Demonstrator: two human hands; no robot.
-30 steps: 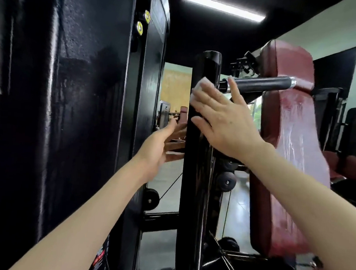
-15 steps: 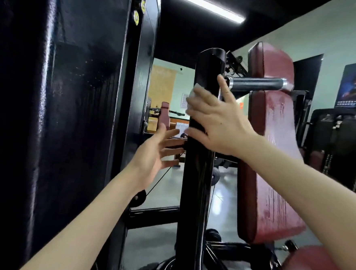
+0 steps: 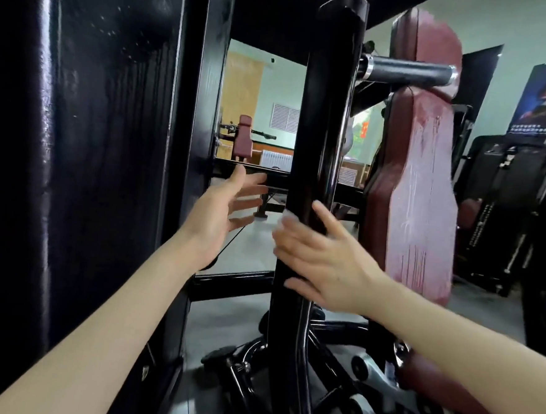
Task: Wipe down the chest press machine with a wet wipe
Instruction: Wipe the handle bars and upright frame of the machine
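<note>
Glossy black shroud (image 3: 74, 160) at left, grey gym floor (image 3: 252, 257) beyond. Our left grip (image 3: 222, 213) hovers spread, holding nothing. Our right grip (image 3: 319, 258) presses flat-fingered on the black upright (image 3: 322, 129), with the wet wipe (image 3: 285, 215) a white blur under its fingertips. A streaked maroon pad (image 3: 418, 184) stands beside.

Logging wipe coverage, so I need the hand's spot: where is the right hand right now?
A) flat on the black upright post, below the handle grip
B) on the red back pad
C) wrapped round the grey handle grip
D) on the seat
A: the right hand lies with straight fingers across the black upright post, well under the handle grip, the wet wipe a white blur at its fingertips.
</note>
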